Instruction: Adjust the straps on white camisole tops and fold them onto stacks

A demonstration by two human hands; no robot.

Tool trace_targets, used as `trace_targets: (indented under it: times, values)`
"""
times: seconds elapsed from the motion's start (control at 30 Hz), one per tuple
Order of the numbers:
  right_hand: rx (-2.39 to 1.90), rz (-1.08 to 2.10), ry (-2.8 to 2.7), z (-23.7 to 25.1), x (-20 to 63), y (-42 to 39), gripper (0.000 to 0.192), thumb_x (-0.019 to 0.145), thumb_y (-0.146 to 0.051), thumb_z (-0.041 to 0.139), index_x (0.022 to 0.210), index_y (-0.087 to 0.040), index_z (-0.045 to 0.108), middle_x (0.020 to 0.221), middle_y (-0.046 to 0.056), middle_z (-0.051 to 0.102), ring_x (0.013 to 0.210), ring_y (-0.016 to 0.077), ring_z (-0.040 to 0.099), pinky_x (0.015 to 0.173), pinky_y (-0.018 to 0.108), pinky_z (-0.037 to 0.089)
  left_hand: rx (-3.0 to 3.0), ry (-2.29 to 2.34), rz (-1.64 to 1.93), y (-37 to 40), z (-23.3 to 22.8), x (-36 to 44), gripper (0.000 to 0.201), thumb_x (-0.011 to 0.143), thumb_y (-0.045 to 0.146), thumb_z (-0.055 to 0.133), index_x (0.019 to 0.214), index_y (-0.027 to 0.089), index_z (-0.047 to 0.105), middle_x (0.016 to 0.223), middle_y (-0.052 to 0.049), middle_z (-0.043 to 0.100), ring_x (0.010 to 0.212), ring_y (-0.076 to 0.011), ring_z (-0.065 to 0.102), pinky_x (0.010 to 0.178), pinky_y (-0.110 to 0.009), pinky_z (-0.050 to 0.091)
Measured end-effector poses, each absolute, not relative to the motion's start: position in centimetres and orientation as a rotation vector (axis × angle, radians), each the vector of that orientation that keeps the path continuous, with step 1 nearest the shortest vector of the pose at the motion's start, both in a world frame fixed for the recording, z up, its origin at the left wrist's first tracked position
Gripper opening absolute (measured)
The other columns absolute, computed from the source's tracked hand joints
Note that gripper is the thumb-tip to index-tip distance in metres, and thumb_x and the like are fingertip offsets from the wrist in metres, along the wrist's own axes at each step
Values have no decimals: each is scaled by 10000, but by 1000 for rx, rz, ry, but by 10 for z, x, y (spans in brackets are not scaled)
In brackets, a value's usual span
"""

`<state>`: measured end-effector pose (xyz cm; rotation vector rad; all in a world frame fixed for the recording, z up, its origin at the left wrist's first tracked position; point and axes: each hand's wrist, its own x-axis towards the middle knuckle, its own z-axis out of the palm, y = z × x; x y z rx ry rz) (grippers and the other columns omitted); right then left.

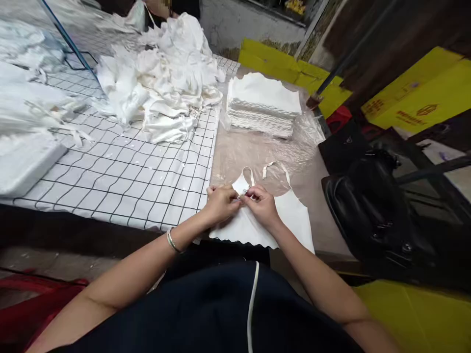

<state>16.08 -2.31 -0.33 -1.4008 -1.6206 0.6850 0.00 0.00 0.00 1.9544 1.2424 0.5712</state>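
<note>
A white camisole-like garment (294, 215) with a scalloped hem lies flat at the table's front edge. One thin shoulder strap (276, 165) curves loose beyond it, on the right. Over the garment's left part, my left hand (222, 202) pinches a strap end, its fingers closed. My right hand (262, 205) meets it from the right, thumb and fingertips pressed together on the same strap. A small light piece shows between the fingertips, too small to make out. Parts of the strap are hidden by my fingers.
Behind the garment stands a neat stack of white scalloped pieces (263, 105) on clear plastic. A big heap of white garments (165, 73) lies on the checked cloth (147, 171). A black bag (379, 206) sits right, yellow cartons (423, 98) beyond. A blue metal rod (73, 46) rises left.
</note>
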Motion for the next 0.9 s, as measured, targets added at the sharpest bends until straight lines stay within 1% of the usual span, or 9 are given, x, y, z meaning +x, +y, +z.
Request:
trace_targets:
  times: [0.27,0.43,0.5,0.57,0.63,0.7,0.8,0.9]
  values:
    - [-1388,542,-1747,-1,169,-29,182,794,-302,647,662,-219,553,728,17,560,759,191,537,762,342,455,1926,1222,597,-1,-2,1,169,805,299,655,713,159,670,834,-22,650,897,-205,559,917,-440,248]
    - [-1418,557,-1800,6,173,-28,155,755,-276,653,656,-217,549,729,21,561,778,197,534,777,346,443,1974,1222,567,1,-1,2,161,825,296,642,735,167,672,838,-31,657,923,-222,568,942,-472,277]
    - [-1465,665,-1728,8,170,-28,169,715,-284,666,632,-213,537,706,12,546,752,189,526,757,338,441,2075,1256,544,-3,-1,2,134,842,277,622,789,169,682,892,-55,668,968,-252,571,959,-503,291]
    - [-1475,916,-1513,10,166,-27,173,690,-309,676,656,-209,539,688,-2,549,720,174,531,724,320,445,2272,1300,600,-13,-2,-1,141,856,248,602,940,170,685,1060,-102,664,1084,-295,549,1021,-552,259]
    - [-1415,1209,-1184,15,164,-22,175,670,-290,689,725,-207,545,712,-8,597,709,159,556,702,297,456,2543,1220,698,-28,-7,-8,269,891,264,569,1137,180,638,1291,-135,585,1245,-323,466,1109,-572,159]
    - [-1334,1425,-860,22,163,-7,196,658,-199,692,765,-207,528,763,-2,654,738,150,597,711,277,477,2785,968,713,-43,-16,-17,377,943,372,507,1272,199,570,1437,-116,489,1348,-311,379,1164,-530,85]
    - [-1317,1572,-551,38,166,31,228,699,-50,633,745,-208,475,757,6,678,733,138,628,710,259,513,2935,704,545,-59,-29,-29,562,959,561,384,1394,219,481,1494,-79,442,1390,-299,338,1184,-496,81]
    - [-1427,1595,-517,53,169,79,235,796,18,535,790,-205,459,723,16,675,655,129,625,644,255,535,2926,717,388,-63,-34,-34,653,937,636,344,1463,255,400,1527,-70,397,1415,-318,304,1181,-534,75]
